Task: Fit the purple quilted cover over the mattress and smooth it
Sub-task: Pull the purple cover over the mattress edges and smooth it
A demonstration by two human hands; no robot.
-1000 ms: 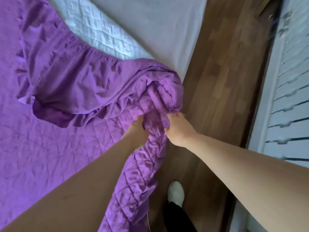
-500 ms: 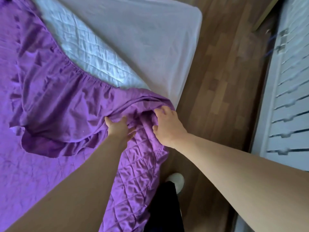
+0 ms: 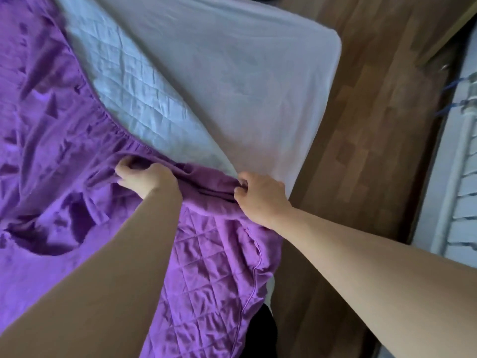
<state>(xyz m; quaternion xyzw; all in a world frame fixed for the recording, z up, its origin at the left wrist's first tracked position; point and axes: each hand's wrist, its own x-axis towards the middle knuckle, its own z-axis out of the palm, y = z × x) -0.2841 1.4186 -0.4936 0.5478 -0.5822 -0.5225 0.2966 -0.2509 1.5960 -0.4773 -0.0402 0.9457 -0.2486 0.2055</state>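
Note:
The purple quilted cover (image 3: 59,120) lies over the left part of the mattress (image 3: 245,81), its elastic hem bunched and folded back so the plain underside faces up. The mattress's far right corner is bare, with white sheet and a pale quilted pad showing. My left hand (image 3: 144,178) grips the gathered hem near the middle of the bed. My right hand (image 3: 260,195) pinches the folded edge of the cover at the mattress's right side. A quilted strip of the cover runs down between my forearms.
Brown wooden floor (image 3: 361,164) runs along the right side of the bed. A white slatted panel (image 3: 462,177) stands at the far right. A dark trouser leg (image 3: 260,334) shows at the bottom beside the bed edge.
The bundled cover that both hands held up has come down onto the bed. My hands have moved apart along the hem and farther up the mattress, and more of the bare corner shows.

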